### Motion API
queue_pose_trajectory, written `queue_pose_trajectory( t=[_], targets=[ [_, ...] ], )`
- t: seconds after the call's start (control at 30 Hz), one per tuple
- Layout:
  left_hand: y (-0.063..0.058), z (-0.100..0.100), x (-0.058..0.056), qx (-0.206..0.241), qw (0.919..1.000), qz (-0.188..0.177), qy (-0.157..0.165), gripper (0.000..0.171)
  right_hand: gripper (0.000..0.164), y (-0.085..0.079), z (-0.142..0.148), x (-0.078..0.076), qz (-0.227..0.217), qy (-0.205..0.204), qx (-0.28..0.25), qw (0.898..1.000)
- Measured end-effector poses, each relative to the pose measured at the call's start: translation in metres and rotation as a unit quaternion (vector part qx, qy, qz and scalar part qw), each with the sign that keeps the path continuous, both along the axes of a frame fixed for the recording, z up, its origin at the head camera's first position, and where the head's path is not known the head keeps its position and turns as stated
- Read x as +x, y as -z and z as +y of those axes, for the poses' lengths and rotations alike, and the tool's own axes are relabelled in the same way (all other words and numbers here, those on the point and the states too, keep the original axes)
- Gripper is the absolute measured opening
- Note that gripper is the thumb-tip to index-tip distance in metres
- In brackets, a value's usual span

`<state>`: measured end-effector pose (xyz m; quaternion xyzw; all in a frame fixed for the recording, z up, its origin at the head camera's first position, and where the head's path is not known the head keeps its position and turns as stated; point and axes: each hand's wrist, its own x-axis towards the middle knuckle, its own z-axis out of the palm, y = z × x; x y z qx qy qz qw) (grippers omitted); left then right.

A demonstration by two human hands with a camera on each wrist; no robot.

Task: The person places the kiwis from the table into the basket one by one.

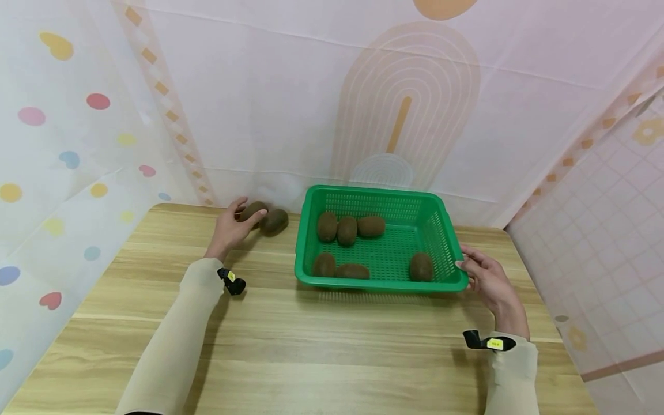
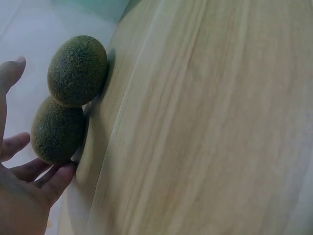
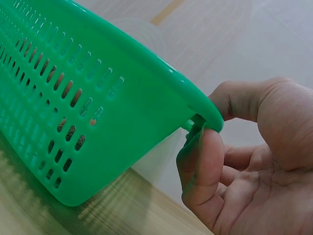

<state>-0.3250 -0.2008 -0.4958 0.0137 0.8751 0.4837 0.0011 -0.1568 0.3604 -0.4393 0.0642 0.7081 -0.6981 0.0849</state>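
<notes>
Two brown kiwis lie side by side on the table at the left, near the back wall. My left hand (image 1: 233, 226) is at the left one of them, the kiwi (image 2: 57, 130), with fingertips touching its side. In the left wrist view the thumb stands apart from the fruit. The other kiwi (image 1: 274, 222) touches its neighbour. A green plastic basket (image 1: 381, 285) with slotted walls holds several kiwis, among them one kiwi (image 1: 421, 267) at the right. At the basket's right end my right hand (image 1: 487, 279) pinches the rim between thumb and fingers.
The wood-grain table (image 1: 311, 357) runs beneath everything. A patterned white cloth wall (image 1: 270, 115) rises right behind the basket and the loose kiwis, with further cloth walls at both sides.
</notes>
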Motion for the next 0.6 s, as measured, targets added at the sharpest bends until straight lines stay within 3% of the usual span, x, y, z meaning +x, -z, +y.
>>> queue_pose_trajectory(
  t=[0.27, 0.6],
  targets=[
    [0.0054, 0.0026, -0.0058, -0.031, 0.9973, 0.065, -0.011, 0.049, 0.047, -0.0007, -0.0002, 0.0003, -0.001, 0.002, 0.004, 1.000],
    [0.0050, 0.0048, -0.0027, -0.028, 0.9956, 0.086, -0.023, 0.044, 0.046, -0.0003, -0.0008, 0.0000, -0.008, 0.007, 0.006, 1.000]
  ],
)
